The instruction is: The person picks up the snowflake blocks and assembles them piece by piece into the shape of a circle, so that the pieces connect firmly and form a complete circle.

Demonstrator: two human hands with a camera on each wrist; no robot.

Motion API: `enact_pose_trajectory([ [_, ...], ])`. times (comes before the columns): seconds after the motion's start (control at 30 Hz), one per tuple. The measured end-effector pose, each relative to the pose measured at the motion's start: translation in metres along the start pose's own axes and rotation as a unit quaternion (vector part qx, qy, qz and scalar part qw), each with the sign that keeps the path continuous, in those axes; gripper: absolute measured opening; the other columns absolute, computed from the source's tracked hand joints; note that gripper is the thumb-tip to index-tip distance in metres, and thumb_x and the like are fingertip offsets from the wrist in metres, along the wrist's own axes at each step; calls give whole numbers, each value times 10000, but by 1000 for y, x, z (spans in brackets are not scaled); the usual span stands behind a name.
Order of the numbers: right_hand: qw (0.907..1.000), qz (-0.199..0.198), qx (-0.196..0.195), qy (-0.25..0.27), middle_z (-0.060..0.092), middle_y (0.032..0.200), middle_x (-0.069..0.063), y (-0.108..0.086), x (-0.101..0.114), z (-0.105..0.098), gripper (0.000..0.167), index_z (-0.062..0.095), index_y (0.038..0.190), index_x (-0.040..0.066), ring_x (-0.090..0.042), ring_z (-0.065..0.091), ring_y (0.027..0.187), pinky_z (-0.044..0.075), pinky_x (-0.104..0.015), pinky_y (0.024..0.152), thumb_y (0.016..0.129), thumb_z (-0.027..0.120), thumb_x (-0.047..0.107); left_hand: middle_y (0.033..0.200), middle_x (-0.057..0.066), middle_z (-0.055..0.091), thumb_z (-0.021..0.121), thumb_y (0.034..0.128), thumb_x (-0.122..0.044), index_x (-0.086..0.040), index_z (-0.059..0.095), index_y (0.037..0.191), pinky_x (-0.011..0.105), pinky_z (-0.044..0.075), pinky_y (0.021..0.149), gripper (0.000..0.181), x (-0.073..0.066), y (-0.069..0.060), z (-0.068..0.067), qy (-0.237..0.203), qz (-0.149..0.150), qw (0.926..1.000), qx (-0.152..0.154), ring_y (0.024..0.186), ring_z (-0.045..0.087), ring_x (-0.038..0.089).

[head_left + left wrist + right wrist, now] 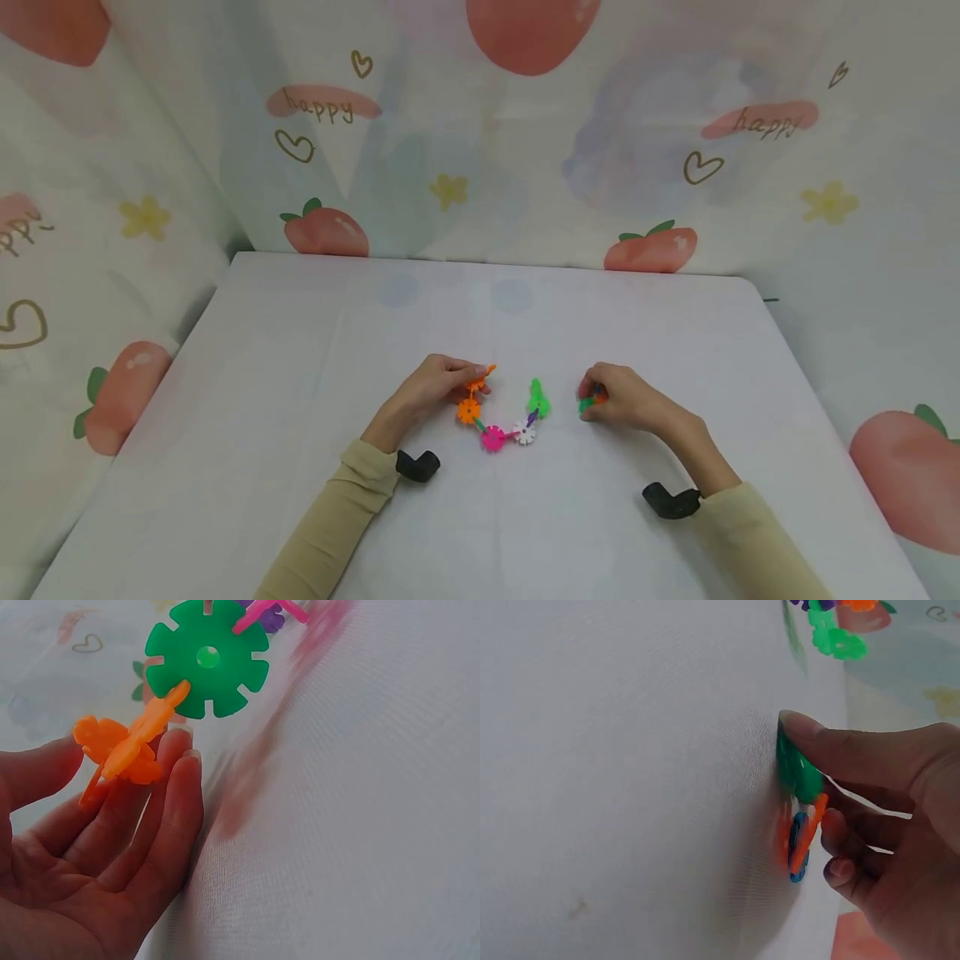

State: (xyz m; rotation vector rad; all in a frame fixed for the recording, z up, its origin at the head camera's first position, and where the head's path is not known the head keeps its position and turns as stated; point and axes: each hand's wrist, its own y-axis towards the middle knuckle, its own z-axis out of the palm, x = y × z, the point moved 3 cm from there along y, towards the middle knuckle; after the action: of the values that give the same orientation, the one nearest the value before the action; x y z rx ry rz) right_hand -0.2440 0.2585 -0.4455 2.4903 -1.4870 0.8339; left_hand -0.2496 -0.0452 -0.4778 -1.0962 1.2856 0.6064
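Observation:
A curved chain of slotted plastic snowflake discs lies on the table, with an orange disc (468, 411), a pink disc (492, 438), a white disc (525, 432) and a bright green disc (538, 405) among its links. At its left end my left hand (438, 385) holds the orange discs (131, 746) between thumb and fingers. A darker green disc (207, 658) joins onto them in the left wrist view. Apart from the chain, on its right, my right hand (626, 400) pinches a small joined cluster: a green disc (799, 771) with an orange disc (810, 834) and a blue disc (798, 862).
A white cloth covers the table (300, 333). Patterned curtains (510, 167) with peaches and hearts hang behind it and at the sides. Each wrist wears a black camera mount, one on the left (418, 467) and one on the right (671, 502).

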Motion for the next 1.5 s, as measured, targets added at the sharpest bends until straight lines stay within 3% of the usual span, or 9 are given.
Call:
enact_pose_trajectory([
  [0.3, 9970, -108, -640, 429, 691, 828, 32, 8, 0, -1, 150, 726, 981, 85, -106, 567, 725, 478, -228, 645, 863, 817, 73, 980, 92, 788, 633, 1032, -270, -17, 724, 1268, 216, 549, 769, 357, 4, 1, 0, -5, 14, 10000, 3, 824, 655, 119],
  [0.43, 9919, -113, -982, 797, 741, 891, 28, 14, 5, -4, 135, 760, 1023, 127, -111, 660, 770, 538, -214, 682, 897, 800, 103, 985, 83, 789, 633, 1032, -272, -22, 722, 1273, 219, 549, 777, 358, 3, 0, 0, -18, -11, 10000, 42, 837, 662, 128],
  [0.6, 9860, -241, -1098, 1230, 756, 962, -14, 26, 19, -5, 219, 757, 1143, 109, -141, 711, 831, 564, -222, 735, 925, 778, 123, 988, 86, 789, 628, 1034, -266, -14, 718, 1273, 226, 552, 800, 359, 0, -2, -4, -2, 46, 10000, 43, 853, 673, 128],
  [0.8, 9803, -193, -991, 1698, 752, 912, -62, 42, 36, -1, 206, 739, 1137, 53, -228, 709, 762, 590, -293, 701, 937, 758, 102, 967, 90, 786, 638, 1032, -238, 31, 710, 1252, 232, 563, 779, 355, 1, -1, -6, -174, -18, 9998, 83, 806, 680, 121],
  [1.13, 9874, -434, -771, 1314, 714, 832, -8, 62, 53, 8, 144, 752, 1091, 91, -149, 636, 774, 527, -247, 714, 957, 740, 142, 980, 125, 787, 615, 1044, -223, 48, 705, 1253, 231, 572, 760, 354, 1, 1, -4, -102, -52, 9999, 107, 775, 682, 113],
  [1.5, 9865, -614, -393, 1469, 735, 812, -80, 76, 63, 17, 153, 737, 1115, 71, -234, 688, 762, 530, -283, 716, 978, 710, 134, 965, 144, 784, 630, 1037, -210, 67, 707, 1231, 272, 596, 845, 346, 0, 3, -1, -230, -3, 9997, 65, 781, 720, 121],
])
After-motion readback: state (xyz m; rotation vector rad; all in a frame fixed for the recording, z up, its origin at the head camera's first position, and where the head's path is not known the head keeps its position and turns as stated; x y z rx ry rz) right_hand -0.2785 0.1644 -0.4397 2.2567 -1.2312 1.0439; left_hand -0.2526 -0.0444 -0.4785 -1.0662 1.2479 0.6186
